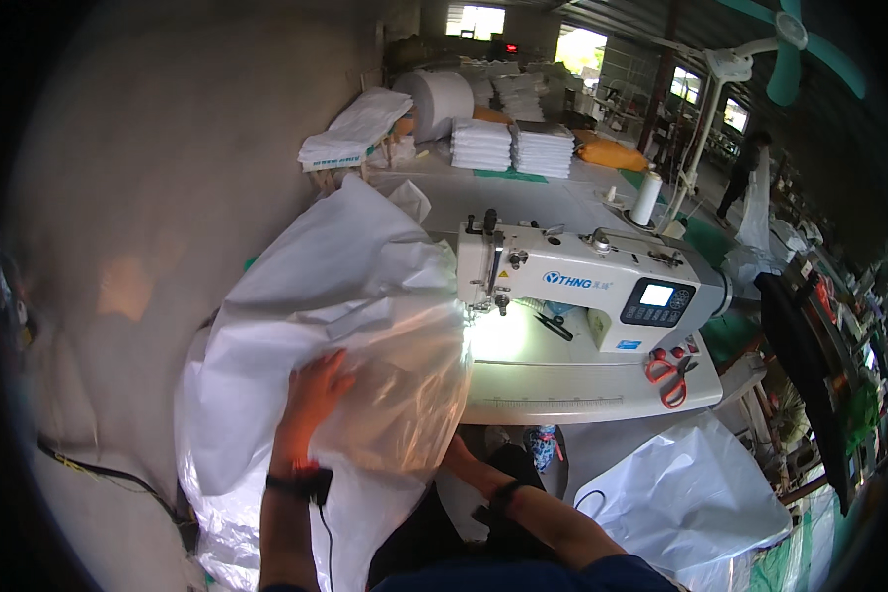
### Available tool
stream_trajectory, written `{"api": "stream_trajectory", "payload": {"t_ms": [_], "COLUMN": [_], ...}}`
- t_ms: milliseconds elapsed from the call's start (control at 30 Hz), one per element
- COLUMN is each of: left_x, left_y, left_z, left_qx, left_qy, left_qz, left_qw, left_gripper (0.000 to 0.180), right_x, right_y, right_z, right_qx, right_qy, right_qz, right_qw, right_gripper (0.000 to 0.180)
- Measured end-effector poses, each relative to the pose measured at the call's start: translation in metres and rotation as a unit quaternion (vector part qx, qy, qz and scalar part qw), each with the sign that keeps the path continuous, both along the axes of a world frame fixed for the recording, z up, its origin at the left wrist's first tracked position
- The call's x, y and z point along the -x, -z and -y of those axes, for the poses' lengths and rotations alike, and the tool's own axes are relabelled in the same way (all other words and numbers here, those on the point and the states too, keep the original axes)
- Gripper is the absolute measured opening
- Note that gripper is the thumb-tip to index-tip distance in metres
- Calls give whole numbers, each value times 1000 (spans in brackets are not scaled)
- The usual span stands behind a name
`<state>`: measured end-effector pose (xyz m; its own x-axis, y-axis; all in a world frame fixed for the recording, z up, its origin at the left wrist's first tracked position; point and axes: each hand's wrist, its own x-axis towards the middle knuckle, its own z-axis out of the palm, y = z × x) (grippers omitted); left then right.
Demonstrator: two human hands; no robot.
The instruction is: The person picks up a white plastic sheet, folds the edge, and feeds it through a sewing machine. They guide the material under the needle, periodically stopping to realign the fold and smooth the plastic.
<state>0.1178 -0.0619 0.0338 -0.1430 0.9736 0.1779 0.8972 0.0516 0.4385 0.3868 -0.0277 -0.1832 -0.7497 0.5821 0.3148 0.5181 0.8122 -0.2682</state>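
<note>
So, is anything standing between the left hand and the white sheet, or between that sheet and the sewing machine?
Nothing visible is in the way: the left hand lies against the white sheet, whose right side reaches the sewing machine at its needle end. The red-handled scissors lie off to the right on the worktop.

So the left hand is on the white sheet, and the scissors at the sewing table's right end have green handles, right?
Not quite: the head view shows the scissors are red-handled, not green-handled. The left hand is on the white sheet, as you say.
</note>
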Motion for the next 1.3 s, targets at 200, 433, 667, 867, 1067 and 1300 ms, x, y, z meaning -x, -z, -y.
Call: {"api": "stream_trajectory", "payload": {"t_ms": [200, 433, 667, 867, 1067, 1300], "left_x": [-35, 17, 134, 90, 133, 88], "left_y": [-20, 17, 51, -26, 9, -17], "left_z": [115, 67, -4, -36, -35, -14], "left_qx": [-249, -39, -145, -47, -89, -58], "left_qy": [-123, -140, -23, -45, -18, 2], "left_qz": [-124, -119, 438, 645, 484, 539], "left_qw": [952, 982, 887, 762, 870, 840], "left_gripper": [45, 40, 41, 42, 42, 42], "right_x": [50, 145, 182, 176, 147, 141], "right_y": [-25, -118, -165, -200, -176, -172], "right_z": [12, -59, -75, -63, 38, 72], "right_qx": [43, 83, 120, 150, 426, 532], "right_qy": [-20, -42, -103, -134, -183, -33], "right_qz": [-60, -112, -173, -212, -228, -204], "right_qw": [997, 989, 972, 956, 857, 821], "right_gripper": [32, 33, 34, 34, 61, 66]}}
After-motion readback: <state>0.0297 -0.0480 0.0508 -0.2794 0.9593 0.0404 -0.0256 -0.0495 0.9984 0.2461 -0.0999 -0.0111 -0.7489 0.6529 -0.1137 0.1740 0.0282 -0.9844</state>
